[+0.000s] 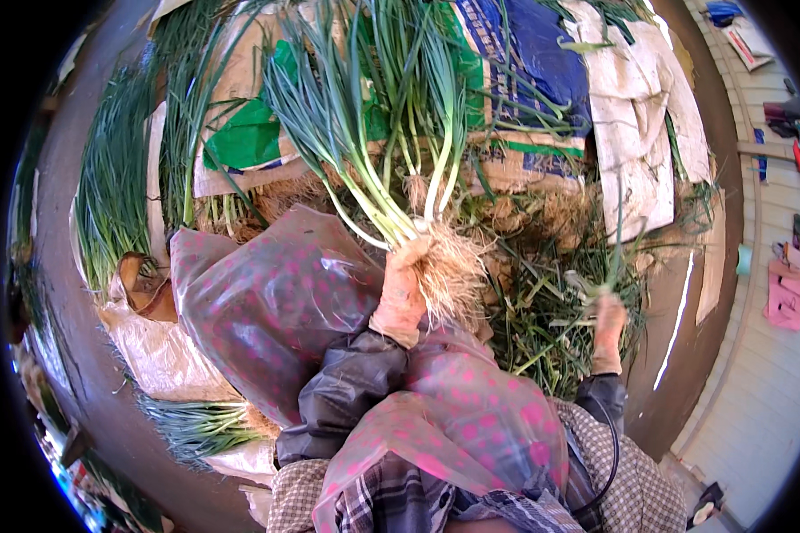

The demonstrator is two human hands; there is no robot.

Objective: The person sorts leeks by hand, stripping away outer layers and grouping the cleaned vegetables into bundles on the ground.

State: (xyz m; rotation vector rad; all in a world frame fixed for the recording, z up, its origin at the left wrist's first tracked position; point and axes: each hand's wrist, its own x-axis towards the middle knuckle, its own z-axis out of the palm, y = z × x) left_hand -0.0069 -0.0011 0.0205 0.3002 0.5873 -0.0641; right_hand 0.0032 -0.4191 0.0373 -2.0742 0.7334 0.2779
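Note:
My left hand (398, 289), in an orange-tan glove, is closed round the root end of a bunch of green onions (369, 191) above my lap. Pale stringy roots (453, 275) fan out to the right of it, and the long green leaves point away from me. On the right, my right hand (608, 333), gloved alike, is closed on a green onion leaf (615, 226) that rises from its blurred fingertips. Below that hand lies a heap of stripped leaves (542, 324). More green onions (415, 115) lie beyond the held bunch.
A spotted plastic apron (276, 293) covers my legs. Green and blue printed sacks (529, 67) and a white sack (631, 124) lie ahead. Stacks of green onions (116, 178) stand at left, with another bundle (200, 426) nearer. A pale ribbed wall (764, 382) runs along the right.

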